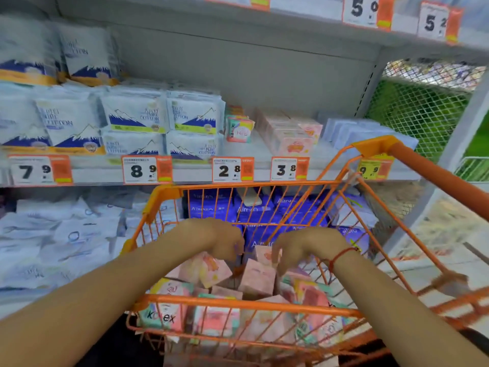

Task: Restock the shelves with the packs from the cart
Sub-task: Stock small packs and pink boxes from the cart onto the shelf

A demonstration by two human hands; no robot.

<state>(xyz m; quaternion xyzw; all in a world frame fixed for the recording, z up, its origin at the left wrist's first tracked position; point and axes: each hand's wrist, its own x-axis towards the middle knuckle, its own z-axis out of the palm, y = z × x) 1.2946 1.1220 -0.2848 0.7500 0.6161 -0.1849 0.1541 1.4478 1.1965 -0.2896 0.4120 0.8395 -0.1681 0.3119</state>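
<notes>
**Head view: both hands reach into an orange cart of pink packs**

Head camera looks down as the left hand [225, 241] and right hand [304, 249] dip into the orange wire cart [246, 304], fingers curled down onto the pink packs [258, 280] heaped in the cart's near half. Motion blur leaves it unclear whether either hand has closed on a pack. The packs look light, soft-sided and slick-wrapped, likely to slide when stacked; taking one across its flat faces, thumb opposite fingers, seems safest. Purple packs [254, 210] fill the cart's far end. Just beyond the cart, the grey shelf [190, 170] carries orange price tags [288, 168] and matching pink packs above the tag nearest the cart's far rim. A green mesh panel [420, 107] stands beyond the cart's handle side.
</notes>
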